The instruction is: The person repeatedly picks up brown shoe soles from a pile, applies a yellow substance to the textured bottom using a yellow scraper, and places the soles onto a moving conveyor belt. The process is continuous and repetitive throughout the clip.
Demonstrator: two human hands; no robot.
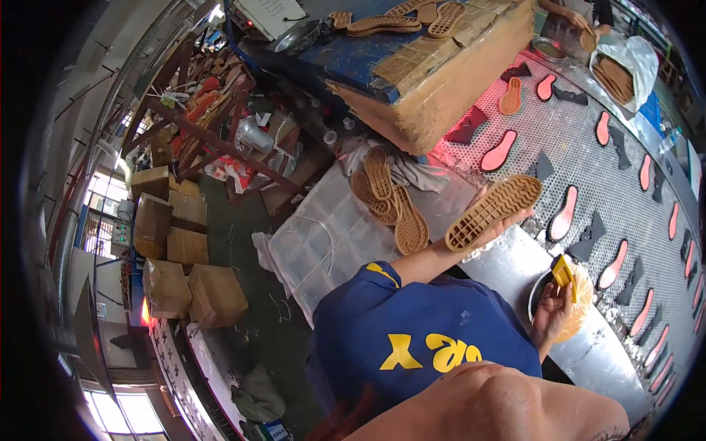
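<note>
My left hand (503, 222) grips a tan shoe sole (494, 212), raised beside the conveyor with its ridged, gridded face showing. The fingers wrap its edge and are partly hidden behind it. In my right hand (551, 310) is a yellow-handled brush (563, 273); its tip is hard to make out. That hand is over a round bowl (531, 300) with something pale orange in or over it, on the metal ledge (507, 259). Left of my left forearm, several more tan soles (401, 209) lie overlapping on a plastic-covered surface (301, 239).
A perforated conveyor (581, 176) on the right carries pink-faced soles (565, 213) and dark shoe uppers (587, 237). Ahead stands a cardboard-wrapped box structure (434, 95) with soles on top. Another person's hand (575, 19) holds a sole at far right. Cartons (217, 294) stand at left.
</note>
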